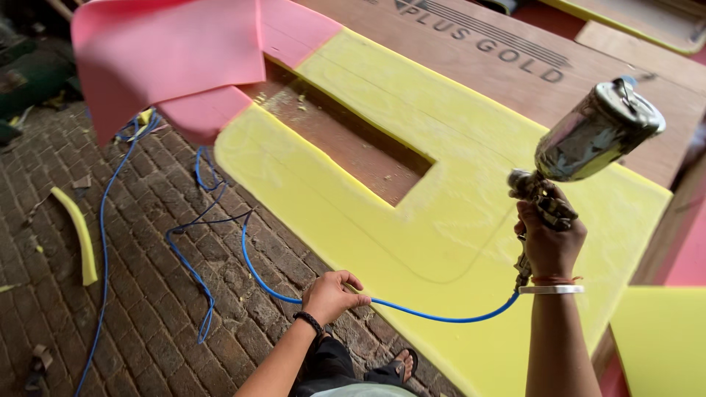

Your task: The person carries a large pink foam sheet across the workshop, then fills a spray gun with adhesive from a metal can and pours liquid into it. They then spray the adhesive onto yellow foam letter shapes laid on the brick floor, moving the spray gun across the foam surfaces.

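Closest to me, my left hand (331, 294) is curled loosely around the blue air hose (434, 315), fingers wrapped over it just off the near edge of the yellow foam sheet (456, 198). Below it I see my own foot in a sandal (403, 363) on the brick floor (147, 309). My right hand (550, 246) is clamped tight on the grip of the spray gun (581, 147), held up over the right part of the foam, its metal cup tilted up and away to the right.

The hose sags between my two hands and then loops across the bricks in several loose coils (198, 242). I judge that as the main risk: a coil could catch my foot or snag on the foam's edge, jerk the gun and throw the spray off line. The sagging stretch could also drag over the foam surface.

The foam lies on a plywood worktop (515, 59) with a long rectangular cut-out (346, 140) showing wood beneath; a faint curved line is marked near the gun. Its near edge runs diagonally, with open floor to the left apart from a yellow foam offcut (82, 239). Farther off, a pink foam sheet (169, 59) overlaps the far end and droops over the edge. To the right, another yellow piece (662, 338) crowds my elbow, so room there looks tight.
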Demonstrator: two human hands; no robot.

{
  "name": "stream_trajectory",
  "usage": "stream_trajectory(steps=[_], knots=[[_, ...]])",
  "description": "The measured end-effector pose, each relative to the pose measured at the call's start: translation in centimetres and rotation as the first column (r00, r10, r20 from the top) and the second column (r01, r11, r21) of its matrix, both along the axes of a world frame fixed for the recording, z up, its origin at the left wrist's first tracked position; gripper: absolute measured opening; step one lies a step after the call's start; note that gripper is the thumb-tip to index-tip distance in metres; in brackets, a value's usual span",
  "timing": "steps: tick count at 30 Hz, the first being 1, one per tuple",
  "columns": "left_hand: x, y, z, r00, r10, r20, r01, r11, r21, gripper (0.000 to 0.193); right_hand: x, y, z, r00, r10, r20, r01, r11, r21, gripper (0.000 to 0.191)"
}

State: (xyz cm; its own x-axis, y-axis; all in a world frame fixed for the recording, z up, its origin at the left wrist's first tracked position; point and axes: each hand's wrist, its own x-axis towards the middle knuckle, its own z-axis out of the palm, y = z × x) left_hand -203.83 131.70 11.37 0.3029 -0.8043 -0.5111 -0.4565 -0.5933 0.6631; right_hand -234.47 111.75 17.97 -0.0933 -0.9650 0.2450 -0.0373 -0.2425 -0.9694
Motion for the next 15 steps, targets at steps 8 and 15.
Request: stream_trajectory(steps=[8,15], knots=[[5.6,-0.4,2.2,0.991,0.127,0.044,-0.126,0.991,-0.037,0.039,7.8,-3.8,1.3,0.999,-0.024,-0.038,0.025,0.999,0.031,0.034],[12.7,-1.5,1.5,0.980,0.197,0.028,-0.197,0.980,-0.014,0.038,15.8,-7.2,2.0,0.997,0.076,0.031,-0.077,0.996,0.048,0.034]])
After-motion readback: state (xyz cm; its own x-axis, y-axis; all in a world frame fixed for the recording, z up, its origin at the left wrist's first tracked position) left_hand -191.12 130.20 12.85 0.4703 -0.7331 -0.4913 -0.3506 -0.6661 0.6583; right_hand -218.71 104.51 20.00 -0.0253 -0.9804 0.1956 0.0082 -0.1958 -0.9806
